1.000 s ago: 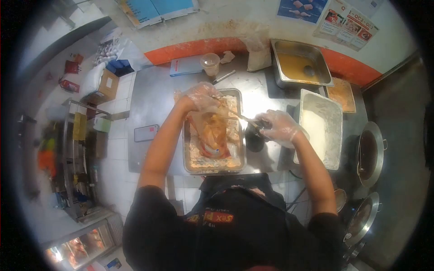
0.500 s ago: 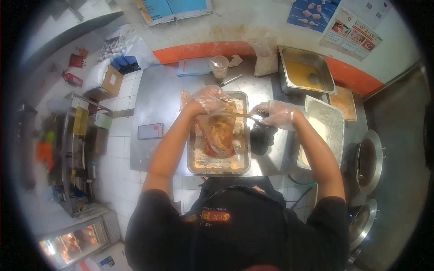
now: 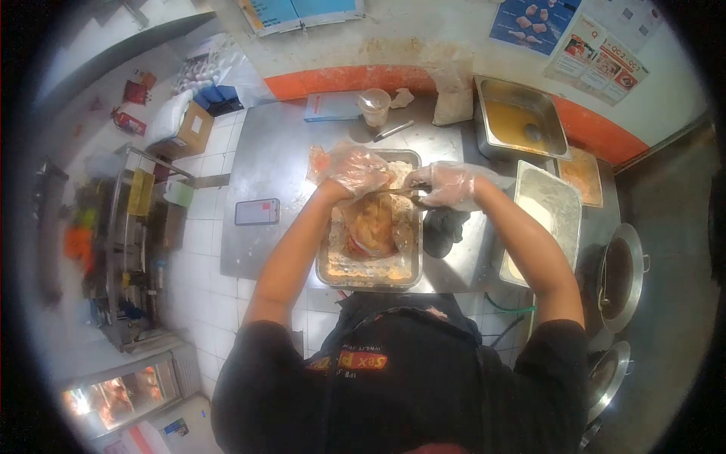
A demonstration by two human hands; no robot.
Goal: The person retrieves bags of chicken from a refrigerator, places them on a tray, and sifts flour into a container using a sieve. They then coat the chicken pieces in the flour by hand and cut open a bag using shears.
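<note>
One phone (image 3: pixel 257 211) lies flat on the left of the steel table (image 3: pixel 272 159), long axis left-right. Left hand (image 3: pixel 359 170), in a thin clear glove, is clenched on the bunched mouth of a plastic bag (image 3: pixel 370 227) at the far end of a rectangular metal tray (image 3: pixel 367 285). Bag's long axis runs far-to-near along the tray, with the mouth at the far end and the bulging bottom toward the person. It is clear, crinkled film holding an orange-brown wet mass; exact contents unclear. Bag sits inside the tray, and pale crumbly coating covers the tray floor around it. Metal utensil (image 3: pixel 399 193) is thin and shiny, long axis roughly left-right, tip pointing left at the bag mouth; can't tell what kind of tool it is. Right hand (image 3: pixel 448 185), also gloved, grasps the utensil's handle end, just beside the left hand. Black container (image 3: pixel 441 231), dark and roundish, stands just right of the tray under the right wrist. Further right is a flour pan (image 3: pixel 548 170), a steel rectangle dusted white inside. Batter pan (image 3: pixel 484 113) at the back wall is deep steel and holds yellow-orange liquid. Round pot (image 3: pixel 622 265) at the far right, dark inside.
</note>
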